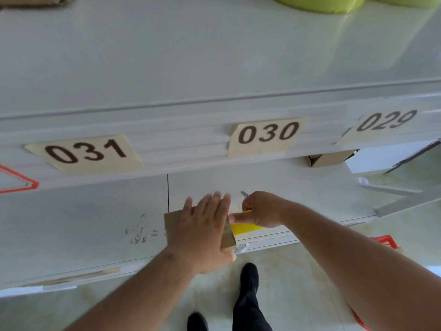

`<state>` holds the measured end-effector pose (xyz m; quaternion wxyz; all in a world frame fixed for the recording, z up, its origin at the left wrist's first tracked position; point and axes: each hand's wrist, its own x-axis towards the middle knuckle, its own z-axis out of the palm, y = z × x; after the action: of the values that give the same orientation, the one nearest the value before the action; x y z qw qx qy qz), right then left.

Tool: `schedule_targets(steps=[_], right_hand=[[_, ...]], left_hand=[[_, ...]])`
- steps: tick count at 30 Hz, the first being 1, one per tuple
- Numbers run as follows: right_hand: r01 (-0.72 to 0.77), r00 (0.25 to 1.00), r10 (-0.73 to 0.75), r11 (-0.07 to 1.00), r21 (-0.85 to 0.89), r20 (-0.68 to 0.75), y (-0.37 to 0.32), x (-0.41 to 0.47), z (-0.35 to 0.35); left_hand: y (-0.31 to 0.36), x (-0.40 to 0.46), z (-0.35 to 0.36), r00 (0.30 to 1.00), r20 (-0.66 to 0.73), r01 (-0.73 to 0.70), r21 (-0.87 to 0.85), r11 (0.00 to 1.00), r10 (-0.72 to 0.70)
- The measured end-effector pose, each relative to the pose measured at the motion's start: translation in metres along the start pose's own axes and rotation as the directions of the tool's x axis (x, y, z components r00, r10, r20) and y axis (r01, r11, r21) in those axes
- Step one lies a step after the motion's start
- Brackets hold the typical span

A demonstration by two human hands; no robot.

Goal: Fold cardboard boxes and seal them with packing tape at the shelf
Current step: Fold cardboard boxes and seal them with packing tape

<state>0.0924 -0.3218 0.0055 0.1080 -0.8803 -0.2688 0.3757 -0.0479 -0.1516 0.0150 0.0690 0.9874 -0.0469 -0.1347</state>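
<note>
A small brown cardboard box (173, 223) sits on the lower white shelf (83, 225), near its front edge. My left hand (202, 225) lies flat on top of the box with straight fingers, pressing it down. My right hand (260, 210) is just right of the box and grips a yellow tape dispenser (245, 228), thumb and fingers curled round it. A thin metal part (244, 193) sticks up behind that hand. Tape on the box's right side (229, 237) shows only in part.
Upper shelf edge carries labels 031 (86, 151), 030 (267, 134) and 029 (386, 121). Green tape rolls (319, 3) stand on the top shelf. Another cardboard box (329, 158) sits under label 029. A red basket (384, 241) and my shoes (249, 278) are on the floor.
</note>
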Motion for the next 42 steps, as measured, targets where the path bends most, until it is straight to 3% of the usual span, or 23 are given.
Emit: schedule_targets(steps=[4, 8, 11, 13, 15, 18, 21, 23, 24, 25, 26, 27, 29, 32, 35, 39, 40, 42], right_hand=[[-0.005, 1.0, 0.003, 0.995, 0.096, 0.022, 0.003, -0.001, 0.004], [-0.002, 0.999, -0.005, 0.989, 0.15, 0.047, 0.005, -0.017, -0.011], [-0.034, 0.998, 0.012, 0.931, 0.364, 0.062, 0.014, -0.038, -0.042], [-0.084, 0.987, -0.004, 0.837, 0.541, 0.16, 0.02, -0.046, -0.059], [-0.155, 0.964, -0.014, 0.785, 0.6, 0.267, 0.02, -0.044, -0.062], [-0.254, 0.936, 0.01, 0.711, 0.656, 0.351, 0.013, -0.026, -0.058], [-0.284, 0.919, -0.038, 0.625, 0.727, 0.392, -0.002, -0.01, -0.056], [-0.259, 0.913, -0.064, 0.672, 0.694, 0.403, -0.02, -0.006, -0.054], [-0.252, 0.917, -0.048, 0.697, 0.671, 0.395, -0.031, -0.006, -0.052], [-0.256, 0.924, -0.016, 0.713, 0.652, 0.381, -0.042, -0.005, -0.049], [-0.269, 0.932, 0.031, 0.726, 0.633, 0.36, -0.053, -0.005, -0.046], [-0.275, 0.941, 0.07, 0.731, 0.624, 0.332, -0.062, -0.004, -0.04], [-0.281, 0.949, 0.105, 0.71, 0.646, 0.298, -0.077, 0.0, -0.029], [-0.314, 0.947, 0.157, 0.645, 0.697, 0.282, -0.098, -0.001, -0.021], [-0.338, 0.937, 0.271, 0.561, 0.756, 0.218, -0.108, -0.008, -0.009], [-0.365, 0.892, 0.372, 0.262, 0.893, 0.255, -0.118, -0.019, 0.027], [-0.347, 0.883, 0.404, 0.218, 0.912, 0.24, -0.123, -0.021, 0.035], [-0.309, 0.872, 0.443, 0.17, 0.936, 0.208, -0.131, -0.026, 0.051]], left_hand=[[-0.007, 0.005, 0.011, 0.991, -0.12, -0.055, -0.007, 0.998, 0.054], [-0.021, 0.003, 0.004, 0.978, -0.179, -0.139, -0.17, 0.976, 0.108], [-0.03, 0.008, -0.005, 0.973, -0.191, -0.208, -0.478, 0.854, 0.13], [-0.035, 0.009, -0.002, 0.982, -0.162, -0.179, -0.668, 0.722, 0.094], [-0.041, 0.01, 0.002, 0.992, -0.101, -0.125, -0.763, 0.635, 0.074], [-0.056, 0.016, 0.003, 0.998, -0.02, -0.053, -0.807, 0.588, 0.063], [-0.085, 0.017, 0.009, 0.996, -0.017, 0.032, -0.841, 0.54, -0.084], [-0.089, 0.012, 0.024, 0.925, -0.11, 0.147, -0.779, 0.61, -0.364], [-0.082, 0.007, 0.035, 0.831, -0.111, 0.27, -0.777, 0.569, -0.545], [-0.068, 0.003, 0.043, 0.735, -0.054, 0.366, -0.807, 0.463, -0.676], [-0.051, -0.001, 0.05, 0.693, 0.042, 0.392, -0.86, 0.327, -0.72], [-0.032, -0.004, 0.056, 0.712, 0.117, 0.364, -0.905, 0.221, -0.693], [-0.009, -0.005, 0.061, 0.76, 0.155, 0.322, -0.934, 0.158, -0.631], [-0.02, 0.006, 0.055, 0.781, 0.145, 0.35, -0.907, 0.233, -0.607], [-0.051, 0.019, 0.05, 0.858, 0.221, 0.399, -0.856, 0.329, -0.464], [-0.079, 0.035, 0.016, 0.91, 0.337, 0.414, -0.77, 0.486, -0.242], [-0.083, 0.034, 0.007, 0.911, 0.371, 0.41, -0.774, 0.482, -0.179], [-0.087, 0.034, -0.01, 0.902, 0.381, 0.433, -0.806, 0.403, -0.204]])
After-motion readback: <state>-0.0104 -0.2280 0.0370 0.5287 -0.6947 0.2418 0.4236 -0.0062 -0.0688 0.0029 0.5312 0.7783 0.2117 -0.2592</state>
